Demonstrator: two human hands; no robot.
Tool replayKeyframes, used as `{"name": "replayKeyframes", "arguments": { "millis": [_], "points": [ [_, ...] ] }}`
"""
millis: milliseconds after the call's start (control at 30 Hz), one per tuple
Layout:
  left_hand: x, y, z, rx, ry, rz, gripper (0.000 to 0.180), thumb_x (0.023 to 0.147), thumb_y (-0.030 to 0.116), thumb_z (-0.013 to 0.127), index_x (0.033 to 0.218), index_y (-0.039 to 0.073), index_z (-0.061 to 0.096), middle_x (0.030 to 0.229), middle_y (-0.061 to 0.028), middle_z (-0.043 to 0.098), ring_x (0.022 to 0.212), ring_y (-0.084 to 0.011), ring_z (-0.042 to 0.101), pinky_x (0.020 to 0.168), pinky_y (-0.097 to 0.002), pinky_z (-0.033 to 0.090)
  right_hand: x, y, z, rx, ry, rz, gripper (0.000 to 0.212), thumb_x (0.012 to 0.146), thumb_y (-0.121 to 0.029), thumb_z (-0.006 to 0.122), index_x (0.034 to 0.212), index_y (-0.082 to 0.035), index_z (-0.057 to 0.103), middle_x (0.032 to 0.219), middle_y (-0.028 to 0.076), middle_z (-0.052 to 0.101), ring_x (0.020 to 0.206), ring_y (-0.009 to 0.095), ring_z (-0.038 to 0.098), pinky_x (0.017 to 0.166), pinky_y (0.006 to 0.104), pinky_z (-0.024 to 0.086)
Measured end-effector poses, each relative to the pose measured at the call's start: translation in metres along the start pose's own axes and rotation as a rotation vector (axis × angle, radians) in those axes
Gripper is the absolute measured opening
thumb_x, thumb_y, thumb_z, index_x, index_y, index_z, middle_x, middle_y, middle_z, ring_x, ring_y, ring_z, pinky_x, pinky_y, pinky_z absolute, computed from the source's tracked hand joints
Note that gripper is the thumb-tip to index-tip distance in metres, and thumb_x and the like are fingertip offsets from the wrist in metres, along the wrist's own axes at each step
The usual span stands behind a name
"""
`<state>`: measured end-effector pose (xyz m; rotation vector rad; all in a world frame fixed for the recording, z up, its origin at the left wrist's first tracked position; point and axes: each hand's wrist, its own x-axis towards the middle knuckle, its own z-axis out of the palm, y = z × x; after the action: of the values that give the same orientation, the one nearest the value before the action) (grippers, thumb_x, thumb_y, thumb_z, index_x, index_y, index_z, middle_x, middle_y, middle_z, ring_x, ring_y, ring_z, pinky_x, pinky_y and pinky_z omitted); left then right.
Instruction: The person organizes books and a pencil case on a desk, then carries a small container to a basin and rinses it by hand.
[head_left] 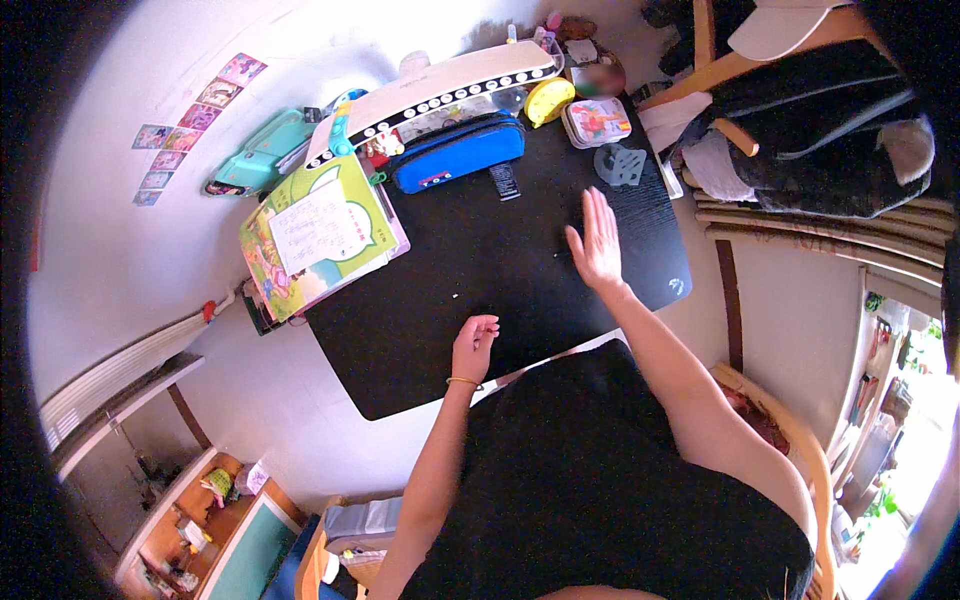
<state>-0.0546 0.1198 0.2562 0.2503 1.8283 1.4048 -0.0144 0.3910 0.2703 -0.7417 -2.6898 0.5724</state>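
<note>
My left hand (475,345) is at the near edge of the black desk mat (420,350), its fingers curled in. Whatever those fingers may hold is hidden. Farther right and forward, my right hand (597,245) is stretched out flat over the mat, fingers straight and nothing in it. Just beyond its fingertips is a grey translucent plastic piece (620,165). A tiny white scrap (455,295) lies up and left of my left hand, and a small dark label-like strip (507,183) rests below the blue pencil case (460,152).
Books and a handwritten sheet (315,228) are piled on the left. A teal case (262,152), a long white lamp bar (430,95), a yellow banana-shaped case (549,102) and a decorated tin (598,122) line the back. Dark clothing (810,130) hangs over wood at right.
</note>
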Motion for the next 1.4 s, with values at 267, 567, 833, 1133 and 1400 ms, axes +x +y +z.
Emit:
{"name": "replayKeyframes", "arguments": {
  "millis": [267,567,833,1133,1400],
  "points": [
    [-0.010,-0.006,-0.005,0.088,-0.038,-0.023,0.018,0.082,-0.002,0.047,0.099,0.002,0.053,0.089,-0.0077,0.059,0.079,-0.0144,0.058,0.074,-0.0261,0.047,-0.052,-0.027,0.036,-0.155,-0.161,0.134,0.069,0.084,-0.035,0.047,0.134,0.002,0.017,0.141,0.018,0.016,0.132,0.029,0.015,0.107,0.0389,0.011],
    [-0.018,-0.008,-0.023,0.117,-0.036,-0.064,0.017,0.082,0.001,0.048,0.098,0.003,0.054,0.088,-0.0067,0.060,0.079,-0.0125,0.058,0.072,-0.0238,0.046,-0.039,-0.068,0.058,0.334,-0.257,-0.140,0.063,0.085,-0.024,0.048,0.134,0.002,0.018,0.140,0.020,0.019,0.131,0.032,0.016,0.107,0.0408,0.013],
    [-0.027,-0.015,-0.029,0.116,-0.077,-0.020,0.017,0.084,0.000,0.047,0.100,0.000,0.052,0.091,-0.0088,0.059,0.083,-0.0148,0.058,0.077,-0.0262,0.047,0.071,0.025,0.064,-0.164,-0.054,-0.137,0.055,0.089,-0.030,0.038,0.134,-0.002,0.022,0.141,0.013,0.020,0.131,0.024,0.018,0.108,0.0362,0.013],
    [-0.034,-0.021,-0.040,0.101,-0.068,-0.063,0.019,0.083,0.000,0.048,0.101,0.001,0.053,0.091,-0.0086,0.059,0.083,-0.0143,0.058,0.077,-0.0259,0.046,-0.028,-0.060,0.063,0.036,-0.280,-0.308,0.056,0.084,-0.029,0.047,0.131,-0.004,0.030,0.139,0.012,0.027,0.130,0.023,0.023,0.107,0.0385,0.014],
    [-0.044,-0.016,-0.027,0.152,-0.070,-0.010,0.019,0.081,0.000,0.049,0.098,0.003,0.055,0.089,-0.0058,0.060,0.081,-0.0123,0.057,0.073,-0.0241,0.045,-0.079,-0.104,0.062,0.346,-0.507,-0.408,0.057,0.087,-0.030,0.045,0.133,-0.003,0.026,0.140,0.013,0.024,0.130,0.024,0.021,0.108,0.0353,0.015]
  ]
}}
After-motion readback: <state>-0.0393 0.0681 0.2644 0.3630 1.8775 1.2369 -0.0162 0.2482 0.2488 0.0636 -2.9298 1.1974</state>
